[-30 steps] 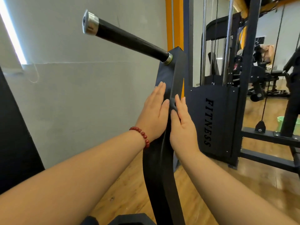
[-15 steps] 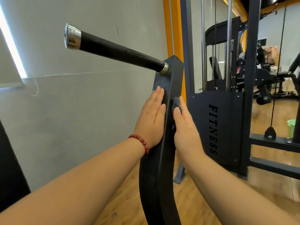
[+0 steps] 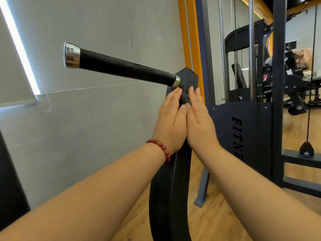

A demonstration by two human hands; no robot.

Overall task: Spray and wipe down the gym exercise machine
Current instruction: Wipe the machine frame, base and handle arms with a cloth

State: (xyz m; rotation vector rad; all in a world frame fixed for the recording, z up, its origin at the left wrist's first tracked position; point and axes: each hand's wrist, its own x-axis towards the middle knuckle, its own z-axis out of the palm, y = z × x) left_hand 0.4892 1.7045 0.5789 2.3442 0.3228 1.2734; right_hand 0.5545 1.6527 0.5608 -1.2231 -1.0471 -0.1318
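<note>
Centrally, left hand (image 3: pixel 169 122) and right hand (image 3: pixel 199 123), fingers straight and side by side, press flat on the black machine arm (image 3: pixel 167 197) just below its handle (image 3: pixel 121 66). A dark cloth (image 3: pixel 185 100) shows between the fingertips. Red bracelet (image 3: pixel 160 147) on left wrist. Behind, a panel (image 3: pixel 255 136) reads "FITNE", the rest hidden.

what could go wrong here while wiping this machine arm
1. Both the left hand and right hand press flat on the black machine arm without gripping; if it pivots, they may slip off.
2. The handle bar juts out above the left hand; its metal cap could catch a forearm or the head.
3. What looks like a dark cloth seems barely pinned between fingertips and may drop.
</note>
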